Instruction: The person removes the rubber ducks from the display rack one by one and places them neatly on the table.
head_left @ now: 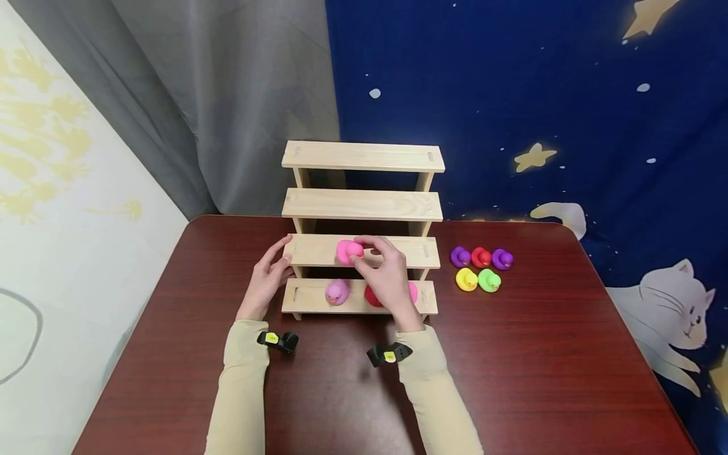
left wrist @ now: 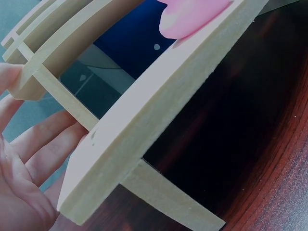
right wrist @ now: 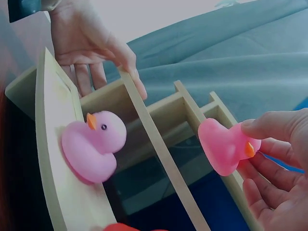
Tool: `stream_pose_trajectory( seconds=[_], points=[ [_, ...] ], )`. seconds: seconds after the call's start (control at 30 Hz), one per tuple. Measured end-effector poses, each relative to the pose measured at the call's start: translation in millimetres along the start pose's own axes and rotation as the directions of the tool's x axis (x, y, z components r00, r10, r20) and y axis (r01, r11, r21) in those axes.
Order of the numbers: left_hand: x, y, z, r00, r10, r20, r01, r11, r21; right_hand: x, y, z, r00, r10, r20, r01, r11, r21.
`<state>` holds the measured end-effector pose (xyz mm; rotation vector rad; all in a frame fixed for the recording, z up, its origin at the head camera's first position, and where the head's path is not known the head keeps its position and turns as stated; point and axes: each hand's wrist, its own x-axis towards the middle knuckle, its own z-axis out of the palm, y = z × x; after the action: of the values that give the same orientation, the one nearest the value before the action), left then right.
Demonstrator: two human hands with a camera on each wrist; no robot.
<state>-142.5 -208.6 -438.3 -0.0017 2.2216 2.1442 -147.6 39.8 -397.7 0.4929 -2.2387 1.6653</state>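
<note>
Head view: three toy ducks (head_left: 337, 292) are shelved mid-frame, pink duck (head_left: 345, 252) pinched by right hand (head_left: 388, 273), left hand (head_left: 268, 278) spread, five ducks (head_left: 481, 257) unshelved at right.

Held duck (right wrist: 216, 149) coloured bright pink, beak (right wrist: 250, 149) orange. Rack (head_left: 364, 155) toned pale wood. On it, lilac duck (head_left: 337, 291), red duck (head_left: 372, 297), pink duck (head_left: 413, 291) seen. Beside it: purple ducks (head_left: 502, 259), second red duck (head_left: 480, 257), yellow duck (head_left: 466, 280), light green duck (head_left: 489, 280). Surface (head_left: 546, 366) stained reddish brown, dark-grained. Sleeves (head_left: 241, 392) dyed cream. Grey curtain (head_left: 250, 95) left plain; blue curtain (head_left: 455, 88) printed with golden stars (head_left: 534, 158), white dots (head_left: 375, 93), whitish cat (head_left: 673, 306). White wall (head_left: 68, 265) patterned pale yellow.
</note>
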Motion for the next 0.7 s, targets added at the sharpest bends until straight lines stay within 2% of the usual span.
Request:
stream_pose_trajectory(
  seconds=[0.33,0.7],
  points=[
    [0.9,-3.0,-1.2,1.0,0.002,0.006,-0.002,1.0,-0.015,-4.5,1.8,-16.9,0.999,0.025,-0.024,-0.026,0.999,-0.029],
    [0.5,-1.1,-1.3,1.0,-0.003,0.006,0.003,1.0,0.004,-8.6,5.5,-33.6,0.996,0.056,-0.073,-0.054,0.998,0.029]
  ],
)
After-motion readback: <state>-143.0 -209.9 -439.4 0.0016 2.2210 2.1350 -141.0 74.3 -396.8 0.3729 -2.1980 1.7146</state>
